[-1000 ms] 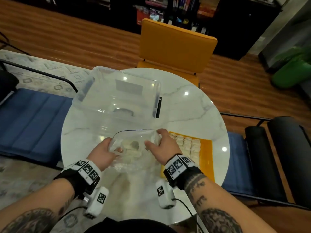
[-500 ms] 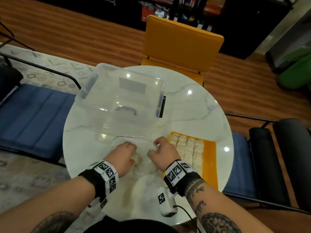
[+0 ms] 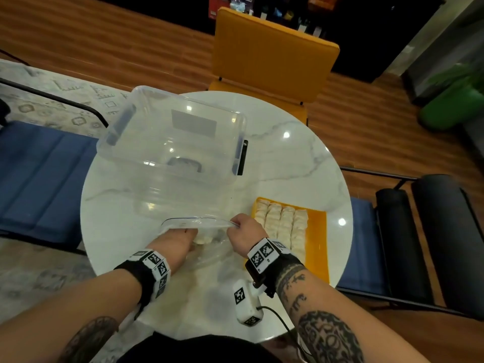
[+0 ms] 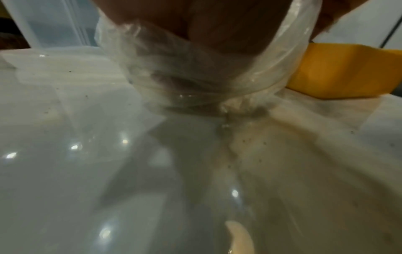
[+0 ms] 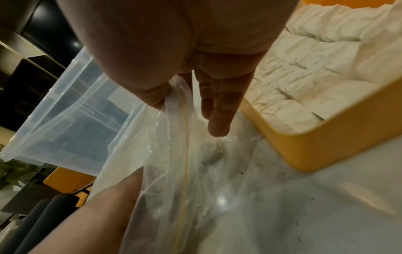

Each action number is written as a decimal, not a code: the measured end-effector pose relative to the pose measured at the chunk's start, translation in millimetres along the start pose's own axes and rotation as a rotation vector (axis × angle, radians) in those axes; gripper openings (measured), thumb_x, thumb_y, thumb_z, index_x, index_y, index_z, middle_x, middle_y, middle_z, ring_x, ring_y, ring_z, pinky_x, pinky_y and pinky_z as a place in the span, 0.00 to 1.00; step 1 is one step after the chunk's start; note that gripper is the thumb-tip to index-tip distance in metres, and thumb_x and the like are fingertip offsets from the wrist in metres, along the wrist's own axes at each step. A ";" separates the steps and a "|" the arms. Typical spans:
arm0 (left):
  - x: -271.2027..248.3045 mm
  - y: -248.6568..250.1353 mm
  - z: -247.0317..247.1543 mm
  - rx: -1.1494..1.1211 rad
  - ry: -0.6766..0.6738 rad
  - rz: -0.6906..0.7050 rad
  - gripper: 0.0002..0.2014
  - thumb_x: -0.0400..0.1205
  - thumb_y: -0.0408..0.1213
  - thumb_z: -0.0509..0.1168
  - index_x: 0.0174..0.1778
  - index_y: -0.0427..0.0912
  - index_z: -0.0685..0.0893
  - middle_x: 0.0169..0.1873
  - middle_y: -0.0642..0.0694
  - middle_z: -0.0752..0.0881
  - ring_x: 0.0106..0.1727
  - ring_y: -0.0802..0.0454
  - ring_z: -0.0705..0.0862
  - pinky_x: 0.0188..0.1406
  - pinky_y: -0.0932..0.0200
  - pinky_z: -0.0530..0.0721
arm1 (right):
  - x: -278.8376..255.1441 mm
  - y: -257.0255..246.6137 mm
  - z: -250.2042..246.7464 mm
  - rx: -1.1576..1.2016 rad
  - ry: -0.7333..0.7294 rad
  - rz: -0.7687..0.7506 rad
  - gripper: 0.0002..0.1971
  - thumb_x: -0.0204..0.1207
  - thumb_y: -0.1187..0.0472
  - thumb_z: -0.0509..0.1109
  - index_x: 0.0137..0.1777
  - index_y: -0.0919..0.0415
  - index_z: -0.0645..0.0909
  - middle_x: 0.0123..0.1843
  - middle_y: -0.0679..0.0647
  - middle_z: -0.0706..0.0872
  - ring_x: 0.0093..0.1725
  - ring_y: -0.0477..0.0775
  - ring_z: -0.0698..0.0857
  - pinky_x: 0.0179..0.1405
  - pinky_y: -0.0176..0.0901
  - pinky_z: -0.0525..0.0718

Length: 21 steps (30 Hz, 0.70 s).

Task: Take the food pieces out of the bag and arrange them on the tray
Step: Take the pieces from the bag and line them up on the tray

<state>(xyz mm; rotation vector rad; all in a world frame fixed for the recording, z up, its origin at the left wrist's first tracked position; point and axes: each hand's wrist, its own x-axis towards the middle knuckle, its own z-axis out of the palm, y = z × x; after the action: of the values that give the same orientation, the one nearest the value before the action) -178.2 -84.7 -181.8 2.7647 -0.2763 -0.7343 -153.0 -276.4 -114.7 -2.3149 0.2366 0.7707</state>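
Round marble table [image 3: 301, 158]: white, veined, bore all items. Clear storage bin [image 3: 172, 153]: at 11 o'clock on the tabletop. Orange tray [image 3: 318, 231]: at 4 o'clock, held four rows of pale food pieces [image 3: 284, 224] along its left part. Clear zip bag [image 3: 209, 247]: at 6 o'clock, just left of the tray, mouth held wide. Right hand [image 3: 245, 231]: pinched the bag's rim at its right corner. Left hand [image 3: 175, 244]: plunged inside the bag among remaining pieces; its finger posture could not be told.
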 end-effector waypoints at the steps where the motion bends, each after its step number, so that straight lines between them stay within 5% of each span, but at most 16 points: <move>1: -0.1 0.1 -3.9 -0.095 0.017 -0.028 0.17 0.87 0.41 0.59 0.72 0.50 0.75 0.66 0.44 0.84 0.64 0.47 0.83 0.63 0.58 0.78 | -0.1 -2.3 2.0 0.022 -0.006 0.000 0.17 0.80 0.58 0.61 0.67 0.60 0.79 0.58 0.60 0.86 0.52 0.60 0.85 0.48 0.43 0.82; 5: -3.5 3.2 -21.1 -0.687 0.091 -0.163 0.10 0.86 0.36 0.62 0.60 0.51 0.83 0.46 0.44 0.90 0.44 0.48 0.88 0.45 0.57 0.84 | 1.4 -7.8 8.2 0.105 -0.013 -0.013 0.17 0.76 0.55 0.59 0.63 0.56 0.78 0.50 0.58 0.86 0.47 0.62 0.88 0.50 0.60 0.90; 9: -5.7 2.1 -39.2 -1.434 0.038 -0.361 0.12 0.78 0.18 0.60 0.50 0.33 0.85 0.45 0.38 0.87 0.36 0.45 0.87 0.30 0.58 0.82 | -0.5 -14.4 4.8 0.193 -0.012 -0.005 0.15 0.78 0.58 0.61 0.63 0.58 0.78 0.47 0.54 0.85 0.42 0.57 0.87 0.47 0.61 0.91; 13: -9.9 3.4 -48.0 -1.733 -0.097 -0.358 0.14 0.68 0.23 0.69 0.47 0.40 0.82 0.39 0.44 0.86 0.31 0.49 0.82 0.25 0.62 0.76 | 1.3 -17.1 3.1 0.251 -0.034 0.005 0.15 0.79 0.60 0.64 0.65 0.61 0.80 0.51 0.55 0.83 0.44 0.52 0.84 0.46 0.55 0.92; 16: -5.8 10.3 -47.4 -1.669 -0.074 -0.347 0.08 0.78 0.42 0.75 0.43 0.44 0.83 0.31 0.48 0.81 0.26 0.53 0.76 0.22 0.64 0.71 | -1.0 -19.8 4.3 0.278 -0.061 -0.005 0.15 0.79 0.58 0.65 0.65 0.60 0.80 0.52 0.55 0.84 0.48 0.56 0.86 0.47 0.56 0.92; 21: 6.7 22.7 -36.3 -1.024 0.140 -0.343 0.17 0.80 0.53 0.70 0.37 0.42 0.86 0.24 0.47 0.83 0.24 0.51 0.81 0.25 0.62 0.77 | -2.0 -20.9 3.2 0.386 -0.070 0.050 0.17 0.75 0.61 0.68 0.64 0.59 0.78 0.54 0.57 0.86 0.53 0.60 0.87 0.49 0.55 0.90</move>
<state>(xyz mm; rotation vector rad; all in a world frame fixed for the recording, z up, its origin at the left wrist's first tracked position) -156.6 -100.4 -147.6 1.8585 0.4900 -0.5248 -148.6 -258.6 -104.0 -1.9217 0.3783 0.7548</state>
